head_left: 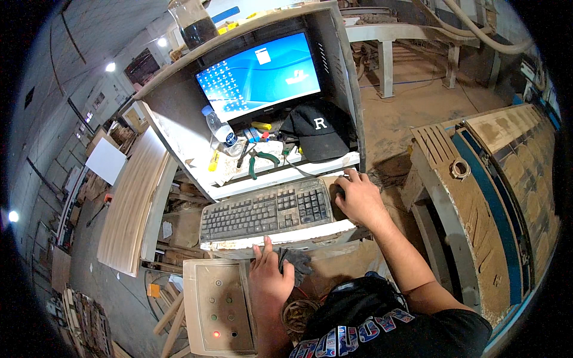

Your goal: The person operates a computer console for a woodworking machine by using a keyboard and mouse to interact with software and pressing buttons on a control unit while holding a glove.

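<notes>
Working the computer, I see my right hand [358,200] cupped over the mouse [339,192] by the dusty keyboard [265,210], left hand [270,279] flat, fingers spread, holding nothing.

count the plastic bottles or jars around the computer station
2: a clear water bottle lying tilted on the shelf left of the black cap, and a big jar of dark liquid on top of the cabinet. Others may be hidden.

The right hand [356,200] is resting on a mouse [338,192]; the keyboard [265,210] is lying just left of it; a cap [316,132] and monitor [259,76] are sitting behind; the left hand [270,279] is gripping a ledge, with a button panel [218,307] just left of it.
</notes>
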Motion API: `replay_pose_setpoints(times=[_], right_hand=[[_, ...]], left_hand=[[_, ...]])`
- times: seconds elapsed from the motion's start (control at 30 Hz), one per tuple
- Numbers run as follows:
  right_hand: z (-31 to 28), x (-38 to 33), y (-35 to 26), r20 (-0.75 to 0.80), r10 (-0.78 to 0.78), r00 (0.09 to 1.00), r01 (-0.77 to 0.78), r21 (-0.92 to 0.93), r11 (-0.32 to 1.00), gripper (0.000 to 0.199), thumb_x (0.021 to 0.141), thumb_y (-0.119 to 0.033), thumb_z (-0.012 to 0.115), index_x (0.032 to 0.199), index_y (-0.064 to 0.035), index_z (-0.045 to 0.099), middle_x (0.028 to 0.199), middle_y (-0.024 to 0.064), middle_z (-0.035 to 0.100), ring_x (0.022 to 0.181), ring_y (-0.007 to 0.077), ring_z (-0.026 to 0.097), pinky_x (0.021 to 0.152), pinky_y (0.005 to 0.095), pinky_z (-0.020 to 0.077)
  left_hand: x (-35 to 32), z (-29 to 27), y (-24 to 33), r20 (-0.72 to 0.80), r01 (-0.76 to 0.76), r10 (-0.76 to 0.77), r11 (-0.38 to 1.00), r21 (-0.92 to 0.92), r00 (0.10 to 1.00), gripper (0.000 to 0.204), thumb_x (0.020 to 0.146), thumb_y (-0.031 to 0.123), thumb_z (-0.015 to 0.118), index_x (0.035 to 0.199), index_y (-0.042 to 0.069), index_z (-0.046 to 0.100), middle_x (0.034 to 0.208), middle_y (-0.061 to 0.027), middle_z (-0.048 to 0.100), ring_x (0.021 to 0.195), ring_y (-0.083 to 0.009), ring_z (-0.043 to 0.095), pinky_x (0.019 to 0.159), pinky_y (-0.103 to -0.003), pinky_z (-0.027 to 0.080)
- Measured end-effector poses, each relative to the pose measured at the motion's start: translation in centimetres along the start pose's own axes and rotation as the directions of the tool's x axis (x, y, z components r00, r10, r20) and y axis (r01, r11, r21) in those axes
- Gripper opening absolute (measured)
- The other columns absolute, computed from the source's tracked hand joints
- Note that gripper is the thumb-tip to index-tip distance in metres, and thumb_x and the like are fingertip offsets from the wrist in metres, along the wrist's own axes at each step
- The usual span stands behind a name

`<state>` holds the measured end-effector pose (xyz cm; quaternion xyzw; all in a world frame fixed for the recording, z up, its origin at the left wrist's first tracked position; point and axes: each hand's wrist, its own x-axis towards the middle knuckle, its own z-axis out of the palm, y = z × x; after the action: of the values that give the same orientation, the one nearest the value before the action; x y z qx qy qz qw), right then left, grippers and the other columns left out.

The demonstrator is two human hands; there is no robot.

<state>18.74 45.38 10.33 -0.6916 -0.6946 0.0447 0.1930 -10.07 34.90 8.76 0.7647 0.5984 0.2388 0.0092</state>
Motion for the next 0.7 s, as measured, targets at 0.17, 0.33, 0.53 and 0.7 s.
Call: replay_pose_setpoints(times=[0.17, 0.33, 0.53, 0.7], right_hand=[[0.05, -0.10, 0.01, -0.025, -0.017, 1.000, 0.018, 0.008, 1.000, 0.041, 0.097, -0.028, 0.073, 0.135, -0.0111, 0.071, 0.151, 0.0166, 0.058, 0.132, 0.0401, 0.061, 0.108, 0.0521, 0.0558], [0.32, -0.11, 0.03, -0.052, -0.013, 0.999, 0.015, 0.031, 0.999, 0.041, 0.096, -0.027, 0.075, 0.133, -0.0111, 0.071, 0.150, 0.0166, 0.059, 0.130, 0.0408, 0.062, 0.107, 0.0522, 0.0560], [0.57, -0.08, 0.29, -0.084, -0.024, 0.996, 0.028, 0.044, 0.999, 0.041, 0.094, -0.025, 0.075, 0.132, -0.0110, 0.071, 0.148, 0.0169, 0.060, 0.129, 0.0417, 0.062, 0.106, 0.0525, 0.0560], [0.59, -0.15, 0.24, -0.097, -0.028, 0.995, 0.032, 0.040, 0.999, 0.042, 0.092, -0.024, 0.076, 0.132, -0.0113, 0.071, 0.148, 0.0168, 0.060, 0.129, 0.0416, 0.062, 0.107, 0.0520, 0.0553]], left_hand=[[-0.04, 0.20, -0.28, 0.004, -0.013, 0.013, 1.000, 0.013, 1.000, 0.071, 0.094, 0.015, 0.070, 0.160, -0.001, 0.048, 0.154, -0.0303, 0.058, 0.145, -0.0533, 0.052, 0.110, -0.059, 0.052], [-0.06, 0.28, -0.38, 0.013, -0.005, 0.004, 1.000, 0.014, 1.000, 0.072, 0.094, 0.016, 0.070, 0.160, -0.001, 0.047, 0.156, -0.0289, 0.057, 0.145, -0.0530, 0.053, 0.111, -0.059, 0.052], [-0.09, 0.40, -0.49, -0.009, -0.042, 0.042, 0.999, 0.035, 0.999, 0.064, 0.095, 0.016, 0.070, 0.153, -0.002, 0.052, 0.161, -0.0256, 0.054, 0.145, -0.0534, 0.052, 0.110, -0.060, 0.052], [-0.14, 0.31, -0.58, -0.003, -0.034, 0.035, 0.999, 0.028, 0.999, 0.062, 0.095, 0.017, 0.071, 0.152, -0.001, 0.053, 0.162, -0.0247, 0.053, 0.144, -0.0532, 0.053, 0.111, -0.060, 0.052]])
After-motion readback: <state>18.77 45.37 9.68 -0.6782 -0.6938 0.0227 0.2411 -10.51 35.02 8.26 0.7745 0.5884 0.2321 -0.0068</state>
